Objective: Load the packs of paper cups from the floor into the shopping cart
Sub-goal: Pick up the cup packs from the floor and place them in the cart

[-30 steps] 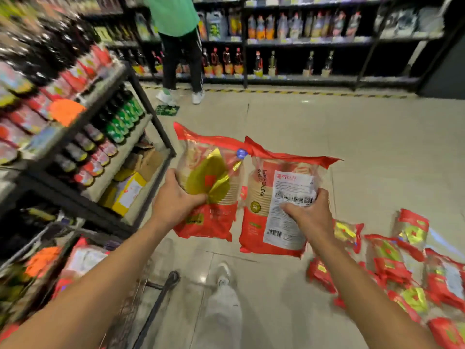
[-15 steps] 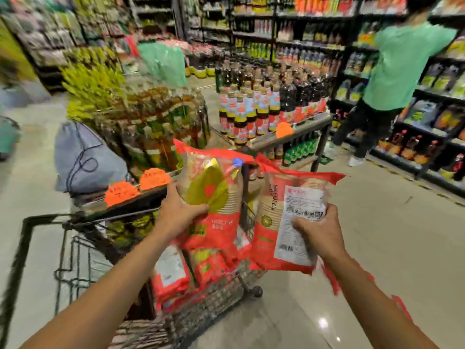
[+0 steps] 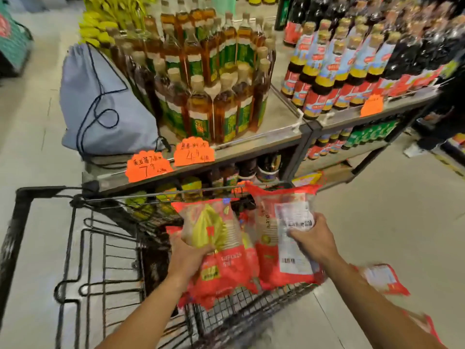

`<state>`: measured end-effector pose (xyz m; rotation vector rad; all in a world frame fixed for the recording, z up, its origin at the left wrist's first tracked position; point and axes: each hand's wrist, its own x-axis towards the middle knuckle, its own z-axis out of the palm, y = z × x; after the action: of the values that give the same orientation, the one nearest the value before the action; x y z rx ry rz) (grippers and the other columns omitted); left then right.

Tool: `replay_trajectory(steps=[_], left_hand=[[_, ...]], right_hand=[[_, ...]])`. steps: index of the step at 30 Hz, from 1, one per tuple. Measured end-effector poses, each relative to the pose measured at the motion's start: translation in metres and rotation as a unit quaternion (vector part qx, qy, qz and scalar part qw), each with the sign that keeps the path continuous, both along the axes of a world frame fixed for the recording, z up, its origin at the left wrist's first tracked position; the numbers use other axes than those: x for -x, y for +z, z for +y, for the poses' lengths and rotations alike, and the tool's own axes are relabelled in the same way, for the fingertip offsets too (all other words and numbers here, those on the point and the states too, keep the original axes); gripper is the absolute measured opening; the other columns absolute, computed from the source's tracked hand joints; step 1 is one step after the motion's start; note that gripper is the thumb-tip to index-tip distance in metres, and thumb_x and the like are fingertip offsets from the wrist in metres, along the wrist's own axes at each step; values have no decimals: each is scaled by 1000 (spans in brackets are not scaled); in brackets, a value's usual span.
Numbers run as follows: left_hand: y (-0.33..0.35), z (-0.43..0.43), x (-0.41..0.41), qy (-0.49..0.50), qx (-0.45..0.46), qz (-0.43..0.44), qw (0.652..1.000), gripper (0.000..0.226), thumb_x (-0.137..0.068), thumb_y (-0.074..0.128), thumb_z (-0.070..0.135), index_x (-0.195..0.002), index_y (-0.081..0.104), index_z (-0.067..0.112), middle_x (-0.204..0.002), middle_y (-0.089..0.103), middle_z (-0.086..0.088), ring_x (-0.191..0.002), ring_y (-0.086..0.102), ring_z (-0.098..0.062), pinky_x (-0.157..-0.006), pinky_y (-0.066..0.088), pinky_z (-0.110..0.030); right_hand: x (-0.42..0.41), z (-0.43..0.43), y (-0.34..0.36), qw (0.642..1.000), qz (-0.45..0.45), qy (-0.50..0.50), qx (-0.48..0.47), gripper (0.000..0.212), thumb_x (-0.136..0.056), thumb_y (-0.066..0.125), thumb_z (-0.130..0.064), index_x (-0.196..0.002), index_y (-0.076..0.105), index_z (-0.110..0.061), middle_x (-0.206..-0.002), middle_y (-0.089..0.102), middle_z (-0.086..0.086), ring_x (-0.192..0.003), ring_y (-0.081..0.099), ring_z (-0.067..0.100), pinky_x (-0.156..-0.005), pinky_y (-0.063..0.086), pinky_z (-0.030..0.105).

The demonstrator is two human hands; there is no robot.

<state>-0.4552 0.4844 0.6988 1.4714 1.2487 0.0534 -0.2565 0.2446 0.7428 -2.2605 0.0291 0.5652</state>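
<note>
My left hand (image 3: 187, 258) grips a red pack of paper cups with a yellow patch (image 3: 214, 230). A second red pack with a white barcode label (image 3: 286, 263) is gripped by my right hand (image 3: 314, 239). Both packs hang low inside the right end of the black wire shopping cart (image 3: 75, 248), over other red packs whose edges show beneath them. Another red pack (image 3: 382, 278) lies on the floor to the right, behind my right forearm.
A metal shelf (image 3: 276, 137) just beyond the cart carries oil bottles (image 3: 208, 79), dark sauce bottles (image 3: 352, 61), orange price tags (image 3: 148, 167) and a grey drawstring bag (image 3: 100, 102). Tiled floor (image 3: 390, 222) lies to the right.
The view swung left from the packs on the floor to the cart. Both hands carried their packs over the cart's rim and lowered them into the basket.
</note>
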Motion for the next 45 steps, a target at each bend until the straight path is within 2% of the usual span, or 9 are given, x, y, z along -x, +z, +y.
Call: replay_trajectory(steps=[5, 12, 17, 21, 25, 28, 35, 39, 45], left_hand=[[-144, -6, -42, 18, 64, 92, 994, 89, -40, 89, 64, -110, 61, 16, -90, 74, 0, -80, 72, -22, -79, 61, -42], [-188, -19, -104, 23, 74, 124, 989, 42, -68, 93, 23, -81, 53, 26, -96, 69, -9, -93, 67, -27, -82, 54, -37], [-214, -11, -115, 0, 62, 119, 991, 38, -64, 86, 25, -91, 59, 20, -101, 73, -14, -103, 69, -36, -91, 56, -50], [-176, -11, -113, -138, 15, 147, 979, 46, -88, 74, 9, -124, 47, 3, -76, 51, 3, -89, 66, -31, -58, 48, -27], [-109, -9, -109, -261, -58, 141, 953, 73, -93, 70, 34, -152, 37, 9, -129, 63, -7, -122, 60, -31, -91, 50, -36], [-43, -11, -112, -370, -193, 124, 900, 74, -89, 60, 53, -153, 38, 22, -153, 48, -7, -137, 49, -32, -107, 44, -43], [112, -66, -106, -540, -524, 9, 659, 62, -84, 56, 55, -131, 58, 15, -120, 65, -11, -109, 63, -37, -90, 52, -47], [175, -144, -110, -576, -592, -77, 559, 65, -81, 51, 56, -124, 63, 9, -115, 67, -14, -103, 65, -37, -85, 53, -46], [220, -299, -109, -609, -617, -141, 478, 68, -85, 52, 58, -138, 49, 17, -134, 59, -10, -121, 56, -34, -99, 44, -46]], right_hand=[[-68, 17, -110, 996, 39, 37, 66, 61, -55, 81, -44, -103, 52, -23, -80, 72, 3, -64, 67, 26, -63, 58, 43], [-115, 40, -209, 990, 76, 56, 100, 48, -72, 83, -26, -106, 51, -17, -87, 69, 4, -69, 65, 16, -55, 48, 29], [-126, 46, -234, 995, 39, 63, 66, 45, -84, 79, -19, -120, 52, -15, -99, 64, 1, -84, 64, 23, -63, 41, 29], [-115, 46, -207, 992, 36, 103, 57, 56, -84, 76, -31, -134, 50, -31, -115, 70, -3, -95, 70, 19, -74, 59, 40], [-90, 47, -140, 979, -19, 180, 92, 76, -86, 75, -34, -153, 39, -23, -143, 58, 7, -125, 58, 30, -104, 49, 44], [-57, 45, -77, 960, -61, 226, 156, 78, -90, 68, -43, -154, 36, -12, -149, 51, 14, -134, 50, 34, -110, 41, 41], [38, -16, 59, 934, -229, 147, 230, 100, -73, 20, -77, -148, 45, -16, -143, 56, 13, -133, 51, 34, -107, 41, 47], [77, -99, 122, 912, -289, 59, 284, 81, -83, 47, -67, -147, 45, -16, -143, 54, 11, -133, 47, 32, -104, 37, 46], [118, -253, 140, 901, -259, -43, 345, 83, -86, 42, -71, -153, 36, -22, -154, 45, 12, -142, 40, 33, -111, 33, 49]])
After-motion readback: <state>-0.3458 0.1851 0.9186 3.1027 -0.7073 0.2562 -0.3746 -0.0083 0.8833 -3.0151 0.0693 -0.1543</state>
